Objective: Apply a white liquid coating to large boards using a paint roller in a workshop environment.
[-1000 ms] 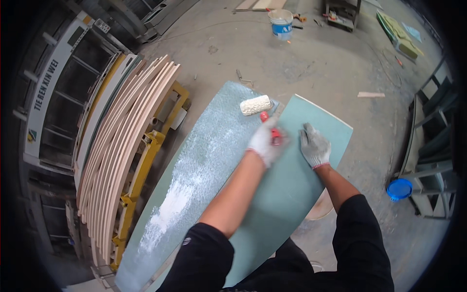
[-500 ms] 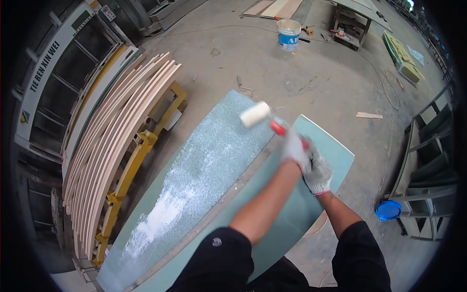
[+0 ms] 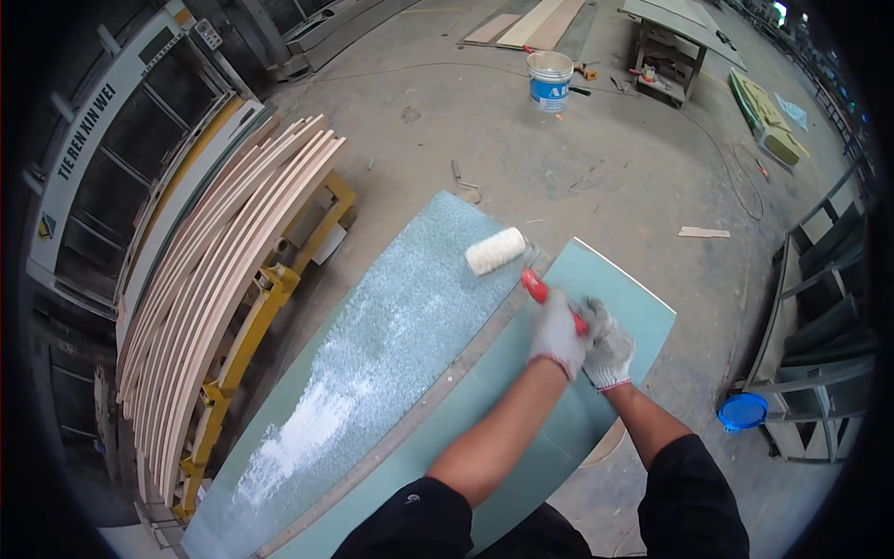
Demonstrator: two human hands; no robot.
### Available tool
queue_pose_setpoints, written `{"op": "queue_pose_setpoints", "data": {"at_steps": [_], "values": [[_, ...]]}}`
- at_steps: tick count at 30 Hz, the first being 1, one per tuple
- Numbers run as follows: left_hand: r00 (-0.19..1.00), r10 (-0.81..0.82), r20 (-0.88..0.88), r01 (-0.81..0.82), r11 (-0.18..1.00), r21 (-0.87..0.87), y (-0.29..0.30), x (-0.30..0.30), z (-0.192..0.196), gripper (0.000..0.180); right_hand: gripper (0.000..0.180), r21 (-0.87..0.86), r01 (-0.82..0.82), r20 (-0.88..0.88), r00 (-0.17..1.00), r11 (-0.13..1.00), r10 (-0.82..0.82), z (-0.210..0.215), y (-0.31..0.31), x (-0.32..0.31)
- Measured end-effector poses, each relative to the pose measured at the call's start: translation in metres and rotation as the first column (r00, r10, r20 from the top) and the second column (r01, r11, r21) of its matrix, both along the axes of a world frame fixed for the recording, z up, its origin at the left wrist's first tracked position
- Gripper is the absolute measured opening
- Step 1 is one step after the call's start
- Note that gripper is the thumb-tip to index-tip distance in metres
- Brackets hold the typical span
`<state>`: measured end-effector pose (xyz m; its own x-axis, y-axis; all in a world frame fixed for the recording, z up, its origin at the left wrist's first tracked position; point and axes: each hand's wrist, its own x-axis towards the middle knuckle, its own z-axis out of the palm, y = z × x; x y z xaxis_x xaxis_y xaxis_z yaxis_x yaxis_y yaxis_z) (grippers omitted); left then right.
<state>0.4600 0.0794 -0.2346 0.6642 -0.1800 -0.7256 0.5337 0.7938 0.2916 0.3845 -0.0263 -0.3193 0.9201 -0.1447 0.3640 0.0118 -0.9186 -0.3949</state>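
Observation:
My left hand [image 3: 557, 334], in a white knit glove, is closed around the red handle of a paint roller [image 3: 495, 252]. My right hand [image 3: 610, 347], gloved too, is curled at the rear end of that handle, close against the left; its fingertips are partly hidden. The roller's white fluffy sleeve rests near the far end of a long pale-green panel [image 3: 372, 335]. A speckled white coating covers much of this panel, thickest toward the near end. A second green panel [image 3: 484, 405], uncoated, lies alongside under my arms.
Curved wooden strips [image 3: 219, 289] are stacked on a yellow frame [image 3: 244, 335] at left. A spare roller frame [image 3: 466, 182] lies on the floor past the panels. Farther off stand a white-and-blue bucket [image 3: 549, 82] and a workbench [image 3: 670, 56]. A blue lid [image 3: 742, 411] is at right.
The roller has come slightly nearer along the coated panel, with both hands moving along with it. The whole view has shifted a little.

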Motion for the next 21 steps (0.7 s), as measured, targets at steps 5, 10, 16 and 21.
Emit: {"op": "queue_pose_setpoints", "data": {"at_steps": [5, 10, 16, 21], "values": [[0.996, 0.052, 0.079, -0.060, 0.993, 0.106, 0.078, 0.079, -0.028, 0.022, 0.028, 0.064, -0.015, 0.055, 0.998, 0.998, 0.012, 0.022, 0.032, -0.001], [0.884, -0.450, 0.127, 0.363, 0.832, 0.419, 0.099, -0.023, -0.030, 0.020, 0.026, 0.011, 0.042, 0.076, 0.996, 0.999, -0.043, 0.004, 0.011, -0.003], [0.814, -0.576, 0.076, 0.415, 0.668, 0.618, 0.243, -0.076, 0.066, 0.018, 0.024, 0.024, 0.036, 0.064, 0.997, 0.999, -0.037, 0.012, 0.017, 0.000], [0.598, -0.711, -0.370, 0.465, -0.068, 0.883, 0.329, -0.070, 0.087, 0.055, 0.025, 0.066, 0.081, -0.060, 0.995, 0.995, -0.077, 0.021, 0.017, 0.003]]}}
